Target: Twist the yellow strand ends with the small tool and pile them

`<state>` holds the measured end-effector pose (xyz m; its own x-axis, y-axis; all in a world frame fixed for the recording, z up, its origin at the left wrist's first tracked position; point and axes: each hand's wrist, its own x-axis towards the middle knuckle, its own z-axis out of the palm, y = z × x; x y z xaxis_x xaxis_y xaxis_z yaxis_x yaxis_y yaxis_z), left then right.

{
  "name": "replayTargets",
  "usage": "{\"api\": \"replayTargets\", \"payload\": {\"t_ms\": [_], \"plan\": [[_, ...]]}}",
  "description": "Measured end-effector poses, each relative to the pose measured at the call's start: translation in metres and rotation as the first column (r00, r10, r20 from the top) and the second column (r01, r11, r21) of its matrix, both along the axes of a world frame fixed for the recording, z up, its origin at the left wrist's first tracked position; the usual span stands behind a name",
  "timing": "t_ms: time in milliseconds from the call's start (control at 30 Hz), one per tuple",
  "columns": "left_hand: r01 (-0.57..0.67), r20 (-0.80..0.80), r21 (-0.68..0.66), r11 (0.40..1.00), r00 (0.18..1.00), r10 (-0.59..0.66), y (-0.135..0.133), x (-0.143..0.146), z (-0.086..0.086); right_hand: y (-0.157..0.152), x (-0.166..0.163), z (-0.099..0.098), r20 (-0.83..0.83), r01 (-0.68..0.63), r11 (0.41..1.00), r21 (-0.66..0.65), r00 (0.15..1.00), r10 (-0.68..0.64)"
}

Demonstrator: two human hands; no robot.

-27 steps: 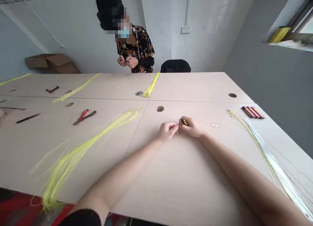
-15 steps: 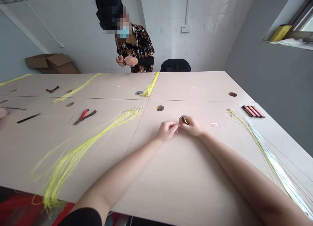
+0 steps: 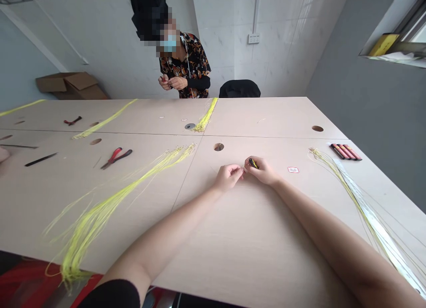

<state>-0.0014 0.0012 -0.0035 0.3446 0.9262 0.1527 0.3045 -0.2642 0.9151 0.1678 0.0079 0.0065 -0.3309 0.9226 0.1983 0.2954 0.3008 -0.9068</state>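
My left hand (image 3: 229, 177) is closed in a pinch near the middle of the table (image 3: 213, 237); what sits between its fingertips is too small to make out. Almost touching it, my right hand (image 3: 262, 171) is wrapped round a small tool with a black and yellow handle (image 3: 253, 163). The tool's working end is hidden by the fingers. Left of my hands lies a long bundle of thin yellow strands (image 3: 109, 206), its lower end hanging over the front edge. A small white label with a red border (image 3: 293, 170) lies right of my right hand.
Red and black pliers (image 3: 116, 158) and a black pen-like tool (image 3: 41, 159) lie left. At right are several red-black cylinders (image 3: 346, 152) beside more strands (image 3: 342, 179). The table has a round hole (image 3: 218, 147). A masked co-worker (image 3: 186, 64) stands across, hands together.
The view has shifted very slightly. Both hands stay together at the same spot, with the tool's handle still in the right one.
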Motion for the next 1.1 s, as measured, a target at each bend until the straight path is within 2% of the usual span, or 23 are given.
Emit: {"api": "replayTargets", "payload": {"t_ms": [467,700,1100], "plan": [[0.004,-0.004,0.013,1.000,1.000,-0.004,-0.0007,0.0006,0.0004,0.0005,0.0008,-0.0017,0.019,0.003,1.000,-0.006,1.000,-0.003],[-0.004,-0.010,0.018,1.000,1.000,0.005,-0.0019,0.0003,0.0013,0.0013,-0.0002,0.0013,0.029,0.082,0.997,-0.009,0.996,-0.081],[-0.014,0.015,-0.004,1.000,1.000,0.014,-0.0024,0.0006,0.0023,-0.0003,0.0011,0.0003,-0.002,0.027,0.998,-0.053,1.000,-0.027]]}}
